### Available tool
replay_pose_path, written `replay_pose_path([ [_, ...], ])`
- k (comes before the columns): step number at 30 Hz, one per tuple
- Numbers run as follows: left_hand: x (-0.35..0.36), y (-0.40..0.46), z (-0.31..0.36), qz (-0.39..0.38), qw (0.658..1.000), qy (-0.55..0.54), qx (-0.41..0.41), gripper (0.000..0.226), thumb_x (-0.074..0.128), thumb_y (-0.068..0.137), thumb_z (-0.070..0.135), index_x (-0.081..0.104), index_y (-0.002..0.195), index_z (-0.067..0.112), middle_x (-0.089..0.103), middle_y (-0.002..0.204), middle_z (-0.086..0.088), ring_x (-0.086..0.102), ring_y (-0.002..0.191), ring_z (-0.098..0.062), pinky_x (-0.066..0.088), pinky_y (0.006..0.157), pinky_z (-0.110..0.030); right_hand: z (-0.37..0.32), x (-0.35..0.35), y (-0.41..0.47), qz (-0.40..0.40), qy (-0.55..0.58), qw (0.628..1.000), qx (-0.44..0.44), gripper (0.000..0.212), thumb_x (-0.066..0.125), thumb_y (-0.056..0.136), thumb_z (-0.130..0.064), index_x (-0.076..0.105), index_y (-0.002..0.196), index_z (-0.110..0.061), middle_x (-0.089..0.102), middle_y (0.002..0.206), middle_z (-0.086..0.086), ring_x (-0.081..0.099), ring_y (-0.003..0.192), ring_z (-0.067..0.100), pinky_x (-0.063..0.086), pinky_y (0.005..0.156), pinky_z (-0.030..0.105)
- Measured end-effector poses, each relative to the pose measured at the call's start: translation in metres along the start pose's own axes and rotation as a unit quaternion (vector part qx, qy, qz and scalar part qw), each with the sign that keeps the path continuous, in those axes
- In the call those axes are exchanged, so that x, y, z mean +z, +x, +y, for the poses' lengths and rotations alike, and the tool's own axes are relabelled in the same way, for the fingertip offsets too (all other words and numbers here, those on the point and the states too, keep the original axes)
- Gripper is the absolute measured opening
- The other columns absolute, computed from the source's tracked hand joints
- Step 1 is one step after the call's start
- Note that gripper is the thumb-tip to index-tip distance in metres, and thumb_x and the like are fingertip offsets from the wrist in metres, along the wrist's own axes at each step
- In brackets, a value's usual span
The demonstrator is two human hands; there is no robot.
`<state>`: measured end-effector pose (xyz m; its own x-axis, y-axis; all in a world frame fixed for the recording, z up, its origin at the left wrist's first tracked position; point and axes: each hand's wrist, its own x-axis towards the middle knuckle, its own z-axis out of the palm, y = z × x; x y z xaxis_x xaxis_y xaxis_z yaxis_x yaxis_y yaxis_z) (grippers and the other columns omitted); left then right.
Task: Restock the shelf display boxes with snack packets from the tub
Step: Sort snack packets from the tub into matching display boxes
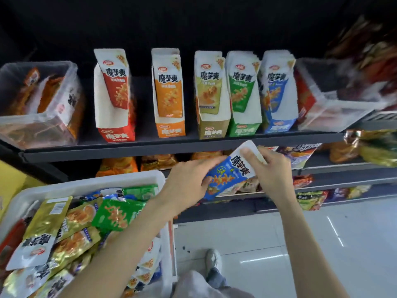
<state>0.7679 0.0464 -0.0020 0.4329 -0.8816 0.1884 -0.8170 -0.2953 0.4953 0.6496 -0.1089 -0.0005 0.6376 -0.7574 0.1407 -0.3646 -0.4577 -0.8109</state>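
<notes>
— Far along?
— Partway, by the look: blue packet (231,176) out of the tub (90,186), gripped at its lower end by left hand (189,186), pinched at the top by right hand (271,168), held below the shelf (182,145), not yet boxed
— Boxes?
— Blue box (279,91) and green box (243,93) well filled; red box (113,97) and orange box (168,93) showing a single packet up front
— Tub?
— Heaped with gold, green and white packets, so plenty left

Open gaps flank the orange box (169,93) mid-frame; right of it, olive box (211,95), green box (243,93) and blue box (279,91) stand packed tight.
</notes>
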Motion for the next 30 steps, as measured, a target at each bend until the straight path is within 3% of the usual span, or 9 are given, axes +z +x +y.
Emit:
replay_pose_path([
  [3, 0.013, 0.046, 0.027, 0.055, 0.995, 0.05, 0.073, 0.058, 0.069, 0.079, 0.008, 0.055, 0.13, 0.032, 0.07, 0.11, 0.003, 0.067, 0.092, -0.023, 0.053, 0.069, -0.035, 0.015, -0.044, 0.024, 0.026, 0.017, 1.0, -0.003, 0.05, 0.058, 0.089, -0.045, 0.048, 0.066, -0.002, 0.039, 0.058, 0.014, 0.036, 0.055, 0.018, 0.035, 0.053, 0.04],
  [5, 0.017, 0.08, 0.042, 0.086, 0.991, 0.039, 0.09, 0.054, 0.069, 0.079, 0.007, 0.059, 0.125, 0.032, 0.071, 0.108, 0.005, 0.068, 0.087, -0.021, 0.052, 0.065, -0.032, 0.017, -0.074, 0.045, 0.011, 0.059, 0.998, -0.003, 0.039, 0.057, 0.09, -0.045, 0.06, 0.081, -0.008, 0.059, 0.073, 0.015, 0.058, 0.066, 0.026, 0.05, 0.062, 0.046],
  [7, 0.021, 0.114, 0.057, 0.105, 0.991, -0.001, 0.08, 0.047, 0.065, 0.084, 0.01, 0.059, 0.125, 0.032, 0.07, 0.11, 0.007, 0.068, 0.086, -0.019, 0.054, 0.068, -0.033, 0.015, -0.104, 0.068, -0.019, 0.099, 0.994, -0.037, 0.008, 0.058, 0.094, -0.032, 0.064, 0.093, -0.027, 0.068, 0.091, -0.002, 0.066, 0.085, 0.015, 0.058, 0.072, 0.038],
  [9, 0.026, 0.143, 0.069, 0.153, 0.985, -0.037, 0.067, 0.044, 0.065, 0.088, 0.019, 0.055, 0.129, 0.031, 0.068, 0.11, 0.012, 0.067, 0.087, -0.012, 0.056, 0.068, -0.032, 0.01, -0.13, 0.092, 0.006, 0.077, 0.993, -0.086, 0.015, 0.057, 0.096, -0.026, 0.06, 0.086, -0.037, 0.063, 0.08, -0.018, 0.065, 0.078, 0.009, 0.059, 0.075, 0.04],
  [12, 0.03, 0.179, 0.073, 0.202, 0.979, -0.035, 0.006, 0.056, 0.067, 0.086, 0.036, 0.043, 0.136, 0.028, 0.063, 0.113, 0.017, 0.061, 0.098, -0.005, 0.054, 0.072, -0.027, 0.002, -0.158, 0.128, 0.11, -0.033, 0.977, -0.18, 0.015, 0.052, 0.098, -0.03, 0.055, 0.083, -0.033, 0.056, 0.064, -0.013, 0.057, 0.059, 0.021, 0.055, 0.063, 0.047],
  [15, 0.034, 0.196, 0.064, 0.198, 0.978, 0.057, -0.019, 0.054, 0.066, 0.083, 0.045, 0.048, 0.129, 0.023, 0.062, 0.116, 0.009, 0.057, 0.106, -0.015, 0.045, 0.085, -0.032, -0.001, -0.165, 0.162, 0.173, -0.147, 0.945, -0.236, 0.023, 0.048, 0.098, -0.031, 0.06, 0.099, -0.012, 0.053, 0.06, 0.008, 0.048, 0.053, 0.025, 0.033, 0.053, 0.031],
  [17, 0.039, 0.2, 0.062, 0.158, 0.981, 0.115, -0.008, 0.048, 0.062, 0.084, 0.051, 0.053, 0.123, 0.025, 0.06, 0.119, 0.005, 0.052, 0.112, -0.02, 0.038, 0.091, -0.035, -0.007, -0.162, 0.183, 0.186, -0.198, 0.927, -0.257, 0.025, 0.048, 0.097, -0.03, 0.062, 0.104, -0.01, 0.048, 0.059, 0.003, 0.047, 0.054, 0.025, 0.028, 0.057, 0.029],
  [24, 0.062, 0.199, 0.054, 0.106, 0.978, 0.182, 0.007, 0.038, 0.068, 0.078, 0.053, 0.068, 0.104, 0.026, 0.061, 0.116, 0.002, 0.05, 0.113, -0.027, 0.033, 0.095, -0.042, -0.006, -0.108, 0.233, 0.054, -0.352, 0.884, -0.303, 0.025, 0.042, 0.1, -0.033, 0.056, 0.111, -0.015, 0.065, 0.084, 0.012, 0.061, 0.082, 0.039, 0.041, 0.069, 0.039],
  [30, 0.065, 0.202, 0.052, 0.106, 0.975, 0.195, 0.001, 0.033, 0.07, 0.076, 0.051, 0.069, 0.099, 0.027, 0.063, 0.114, 0.004, 0.052, 0.115, -0.027, 0.035, 0.097, -0.043, 0.013, -0.077, 0.254, -0.014, -0.35, 0.901, -0.256, 0.02, 0.052, 0.096, -0.025, 0.062, 0.11, -0.014, 0.066, 0.102, 0.012, 0.062, 0.092, 0.035, 0.05, 0.074, 0.042],
])
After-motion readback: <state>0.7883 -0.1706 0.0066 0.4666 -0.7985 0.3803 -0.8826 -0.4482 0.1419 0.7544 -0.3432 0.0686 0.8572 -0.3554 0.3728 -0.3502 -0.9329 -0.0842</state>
